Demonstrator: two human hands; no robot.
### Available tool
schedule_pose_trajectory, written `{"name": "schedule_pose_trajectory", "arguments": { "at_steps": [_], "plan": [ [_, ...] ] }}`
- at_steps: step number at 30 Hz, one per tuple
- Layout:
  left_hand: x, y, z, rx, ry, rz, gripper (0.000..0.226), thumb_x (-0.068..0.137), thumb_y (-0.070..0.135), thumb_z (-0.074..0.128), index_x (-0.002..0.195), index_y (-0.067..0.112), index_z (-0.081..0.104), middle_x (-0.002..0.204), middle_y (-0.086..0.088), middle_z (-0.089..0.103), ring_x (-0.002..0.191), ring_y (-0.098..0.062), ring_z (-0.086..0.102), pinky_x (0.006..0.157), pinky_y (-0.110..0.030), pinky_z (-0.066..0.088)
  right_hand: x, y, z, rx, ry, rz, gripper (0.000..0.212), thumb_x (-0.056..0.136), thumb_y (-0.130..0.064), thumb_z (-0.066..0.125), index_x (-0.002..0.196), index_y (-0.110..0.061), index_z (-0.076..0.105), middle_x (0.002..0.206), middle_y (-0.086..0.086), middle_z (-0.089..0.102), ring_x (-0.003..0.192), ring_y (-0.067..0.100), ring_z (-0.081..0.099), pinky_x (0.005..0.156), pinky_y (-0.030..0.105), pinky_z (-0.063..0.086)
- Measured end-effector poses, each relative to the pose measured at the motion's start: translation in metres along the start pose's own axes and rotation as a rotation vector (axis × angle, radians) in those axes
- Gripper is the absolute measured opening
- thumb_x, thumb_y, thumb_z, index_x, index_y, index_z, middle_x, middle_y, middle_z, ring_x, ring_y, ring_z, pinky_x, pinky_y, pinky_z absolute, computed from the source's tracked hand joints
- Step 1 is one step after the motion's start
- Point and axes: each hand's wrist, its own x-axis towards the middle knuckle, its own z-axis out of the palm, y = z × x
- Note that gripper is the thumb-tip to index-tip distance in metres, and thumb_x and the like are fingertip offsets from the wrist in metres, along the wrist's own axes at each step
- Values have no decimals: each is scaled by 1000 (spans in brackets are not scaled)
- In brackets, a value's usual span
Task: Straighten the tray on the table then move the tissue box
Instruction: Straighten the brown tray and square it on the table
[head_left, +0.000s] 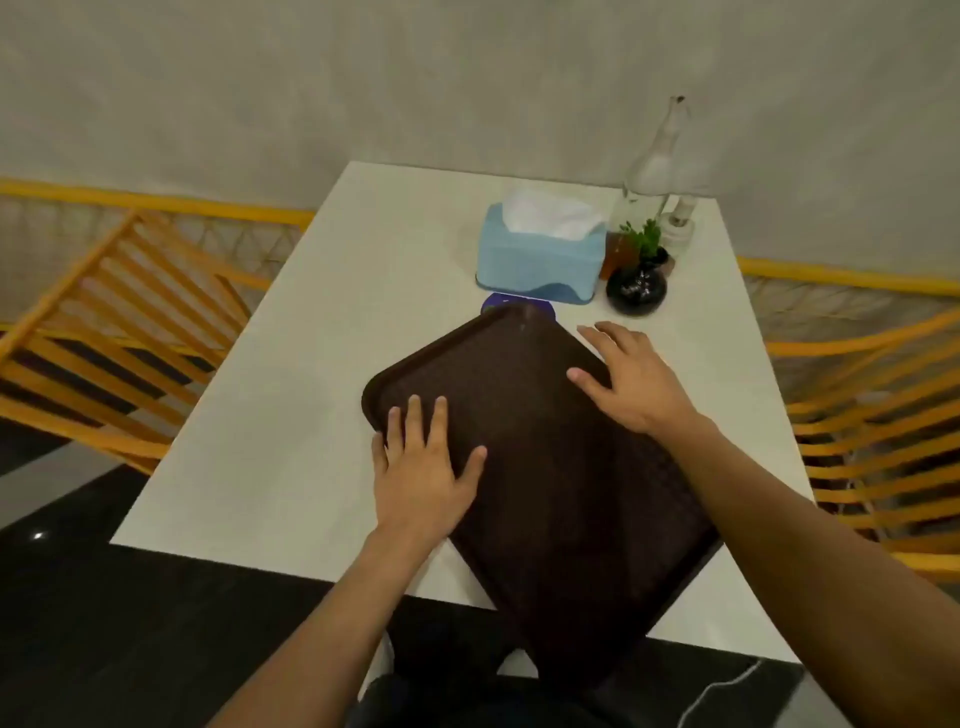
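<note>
A dark brown textured tray (545, 467) lies skewed on the white worktop (291, 395), its near corner overhanging. The left hand (423, 467) and right hand (631, 382) press flat on it, grips spread. Beyond stands the light-blue tissue box (537, 260), white tissue protruding.

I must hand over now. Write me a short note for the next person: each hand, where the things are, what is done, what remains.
Left hand: flat and open on the tray's left edge.
Right hand: open, fingers spread over the far right edge.
Tray: crooked on the table, near corner overhanging the front edge.
Tissue box: at the far end, beside the small vase and bottle, untouched.
Done: nothing yet.
Left: square the tray, then move the box.
</note>
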Motion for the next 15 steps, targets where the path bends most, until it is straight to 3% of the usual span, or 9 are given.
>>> {"name": "schedule_pose_trajectory", "arguments": {
  "at_steps": [5, 10, 15],
  "plan": [
    [-12, 5, 19, 17, 0, -70, 85, 94, 73, 16, 163, 23, 6, 171, -10, 3, 157, -32, -5, 127, -49, 1, -2, 20, 18, -73, -133, 51, 59, 102, -45, 46, 155, -24, 33, 156, 6, 37, 138, 29, 37, 111, 45, 38],
    [-15, 5, 28, 96, 43, -81, 85, 96, 69, 13, 163, 16, 14, 170, -13, 10, 157, -30, -6, 127, -46, 0, 2, 24, 23, -47, -159, 106, 49, 106, -32, 41, 151, -14, 40, 137, 14, 54, 120, 34, 53, 100, 46, 46],
    [-12, -3, 29, 95, 65, -94, 84, 97, 67, 13, 162, 14, 14, 170, -13, 11, 157, -28, -5, 127, -44, 0, 5, 19, 28, 23, -151, 126, 44, 107, -29, 39, 150, -17, 42, 136, 11, 58, 119, 32, 57, 99, 44, 47]
  ]
}}
